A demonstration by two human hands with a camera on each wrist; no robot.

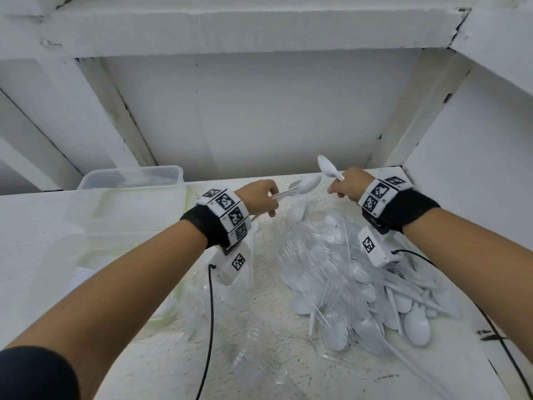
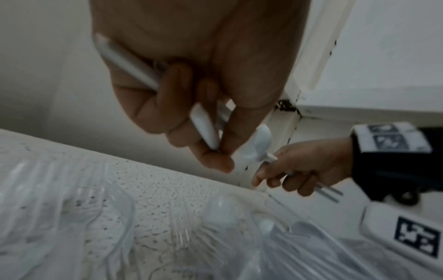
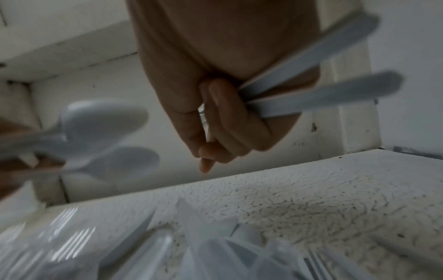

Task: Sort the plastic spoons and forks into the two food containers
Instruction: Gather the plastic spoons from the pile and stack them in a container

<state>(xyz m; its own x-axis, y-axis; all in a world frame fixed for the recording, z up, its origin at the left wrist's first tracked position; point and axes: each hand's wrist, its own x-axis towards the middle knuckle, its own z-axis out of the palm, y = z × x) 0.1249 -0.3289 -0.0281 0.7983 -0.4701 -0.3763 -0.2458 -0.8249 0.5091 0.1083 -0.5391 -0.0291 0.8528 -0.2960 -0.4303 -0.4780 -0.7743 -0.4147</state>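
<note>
- Your left hand [image 1: 259, 194] has its fingers curled round the handles of white spoons [image 1: 305, 186], at least two bowls pointing toward 2 o'clock over the table [image 1: 288, 356].
- Your right hand [image 1: 350, 183] is likewise closed on a small bunch of spoons [image 1: 327, 166]; the right wrist view shows two handles jutting out behind the fist, bowls tipped up toward 11 o'clock.
- The mixed pile [image 1: 360, 290] of white spoons and clear forks lies below your right wrist, at 4 o'clock from your hands; more clear forks [image 1: 239, 284] lie under your left forearm.
- The two food containers [image 1: 129, 197] sit at 9 o'clock from your left hand, one behind the other; blur hides what lies in them.
- You seem to be carrying gathered spoons, so pass the right-hand bunch to the left or move both hands toward 9 o'clock together.
- Keep the handles bunched parallel before release; the splayed pair in your right hand may catch on the rim.
- Check that no clear fork rides along; against this white surface they are hard to see.
- Lower the bowls in first, then let go low.
</note>
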